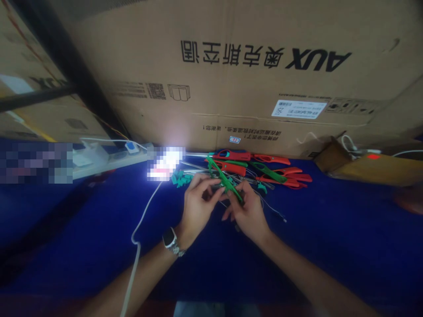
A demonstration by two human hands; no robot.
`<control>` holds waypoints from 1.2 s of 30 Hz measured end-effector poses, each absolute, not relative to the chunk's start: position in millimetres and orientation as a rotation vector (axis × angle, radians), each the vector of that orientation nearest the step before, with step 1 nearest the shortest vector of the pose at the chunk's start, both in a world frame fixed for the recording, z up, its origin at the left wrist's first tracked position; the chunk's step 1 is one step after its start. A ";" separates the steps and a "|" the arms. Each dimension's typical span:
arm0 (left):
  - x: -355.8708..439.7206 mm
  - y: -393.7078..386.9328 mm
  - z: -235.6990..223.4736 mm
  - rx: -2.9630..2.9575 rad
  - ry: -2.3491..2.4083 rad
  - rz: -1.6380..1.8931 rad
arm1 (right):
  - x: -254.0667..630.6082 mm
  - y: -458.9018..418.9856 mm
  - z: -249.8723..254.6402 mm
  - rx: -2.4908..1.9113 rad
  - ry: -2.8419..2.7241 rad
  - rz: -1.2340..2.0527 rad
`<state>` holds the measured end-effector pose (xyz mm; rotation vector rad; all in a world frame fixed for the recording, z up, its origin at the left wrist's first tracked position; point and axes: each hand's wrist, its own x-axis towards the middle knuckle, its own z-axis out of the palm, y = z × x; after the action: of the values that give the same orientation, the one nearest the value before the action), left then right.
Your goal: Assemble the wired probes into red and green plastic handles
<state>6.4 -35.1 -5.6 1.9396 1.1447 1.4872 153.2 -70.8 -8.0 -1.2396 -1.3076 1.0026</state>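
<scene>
My left hand [197,207] pinches the near side of a green lighter handle shell [218,169], which slants up and to the left. The fingers of my right hand [250,211] close on its lower right end. Just beyond both hands lie red lighter handles [233,167], another green handle shell [269,171] and thin metal tubes [200,154]. Small teal plastic parts [181,178] are heaped left of my fingers, and one more teal piece [262,188] lies to the right. My fingertips partly cover the shell and some parts behind it.
A large cardboard box [231,97] walls off the back of the blue tabletop [109,229]. At left are a power strip [112,160], a bright blurred-out object [165,163] and a white cable [145,211]. A brown open box [333,156] stands at right.
</scene>
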 end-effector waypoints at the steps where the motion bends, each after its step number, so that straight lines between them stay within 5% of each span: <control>1: 6.6 -34.6 -5.0 1.933 1.146 1.488 | 152.2 -71.1 -7.7 -1.240 -1.303 1.006; 20: 12.4 -24.5 -1.1 2.000 1.150 1.657 | 142.6 -66.9 -8.0 -1.195 -1.190 0.977; 36: 35.8 22.2 9.8 1.799 0.765 1.337 | 171.5 -55.3 -7.3 -1.189 -1.214 0.853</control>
<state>35.8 22.2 9.8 1.7986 0.7646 1.3366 171.5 -55.3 -7.3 -1.1890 -1.2136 0.8534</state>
